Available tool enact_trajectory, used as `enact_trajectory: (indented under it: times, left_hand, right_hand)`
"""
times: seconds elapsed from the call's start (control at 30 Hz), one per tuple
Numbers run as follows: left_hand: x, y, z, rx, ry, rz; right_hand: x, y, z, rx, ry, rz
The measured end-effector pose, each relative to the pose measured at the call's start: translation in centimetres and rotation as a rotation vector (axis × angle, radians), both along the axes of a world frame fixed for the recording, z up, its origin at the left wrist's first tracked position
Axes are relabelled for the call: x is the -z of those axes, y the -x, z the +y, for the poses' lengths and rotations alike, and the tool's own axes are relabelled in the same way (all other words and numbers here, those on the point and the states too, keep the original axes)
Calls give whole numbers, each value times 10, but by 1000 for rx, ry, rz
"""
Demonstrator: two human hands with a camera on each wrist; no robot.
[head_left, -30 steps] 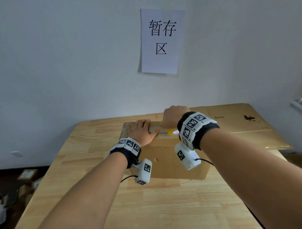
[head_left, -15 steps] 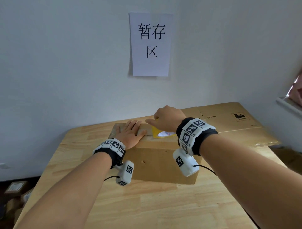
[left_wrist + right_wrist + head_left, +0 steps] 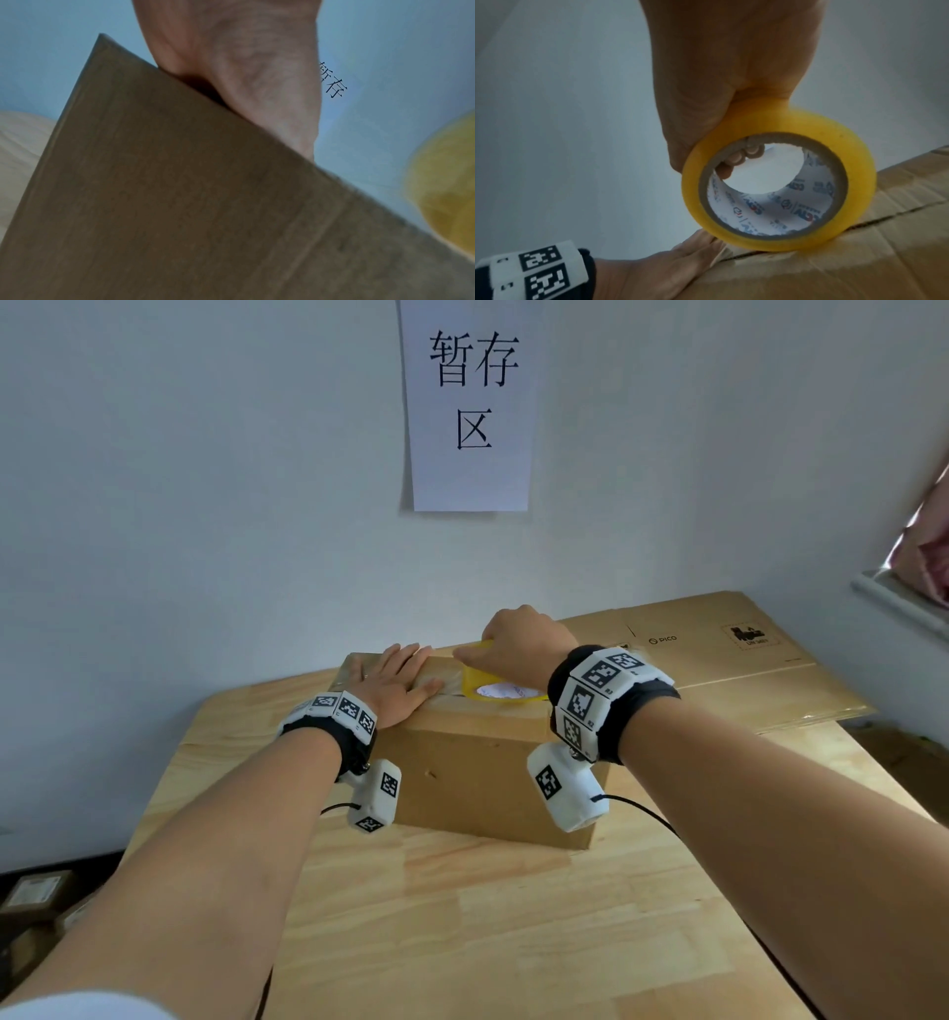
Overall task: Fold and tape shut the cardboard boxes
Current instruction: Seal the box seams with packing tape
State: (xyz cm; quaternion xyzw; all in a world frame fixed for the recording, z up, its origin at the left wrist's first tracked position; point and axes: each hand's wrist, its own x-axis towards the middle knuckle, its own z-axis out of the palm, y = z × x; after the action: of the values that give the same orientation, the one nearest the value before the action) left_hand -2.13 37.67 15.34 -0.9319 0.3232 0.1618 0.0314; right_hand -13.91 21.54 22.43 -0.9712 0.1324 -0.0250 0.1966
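A closed brown cardboard box [image 3: 477,783] stands on the wooden table [image 3: 513,942]. My left hand [image 3: 395,683] lies flat on the left part of its top, fingers straight, pressing down over the taped seam. My right hand [image 3: 518,644] grips a yellow tape roll [image 3: 500,690] that stands on edge on the box top, just right of the left hand. In the right wrist view the tape roll [image 3: 777,182] sits on the seam between the flaps [image 3: 859,219], fingertips [image 3: 736,158] curled inside its core. The left wrist view shows the box side [image 3: 192,203] and my palm [image 3: 257,71].
Flattened cardboard sheets [image 3: 729,665] lie at the back right of the table against the wall. A paper sign [image 3: 470,403] hangs on the wall above. Small boxes [image 3: 36,896] sit on the floor at the left. A ledge [image 3: 904,603] juts in at the right.
My right hand has drawn the tape roll rightward along the box top, away from the left hand, which stays pressed flat on the left end. The head view has shifted.
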Motion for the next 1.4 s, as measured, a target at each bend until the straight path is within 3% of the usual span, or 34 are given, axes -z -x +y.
enact_trajectory:
  times: [0.43,0.6,0.87,1.17,1.3,1.4]
  left_hand:
    - [3,2,3,18,-44,-19]
    - [2,9,-4,-40,-28,18]
    - [8,36,-30,-21,50,16]
    - [9,36,-40,-30,38,18]
    - [10,37,-41,-33,27,22]
    - [11,38,-41,-50,17,9]
  right_hand:
    - [-12,9,-16,119,127,193]
    - [-13,10,-14,105,142,189]
    - [-13,5,-1,38,319,233]
    - [-13,7,-16,63,222,206]
    - [-22,9,-27,-49,74,299]
    - [-25,14,-37,-49,-34,234]
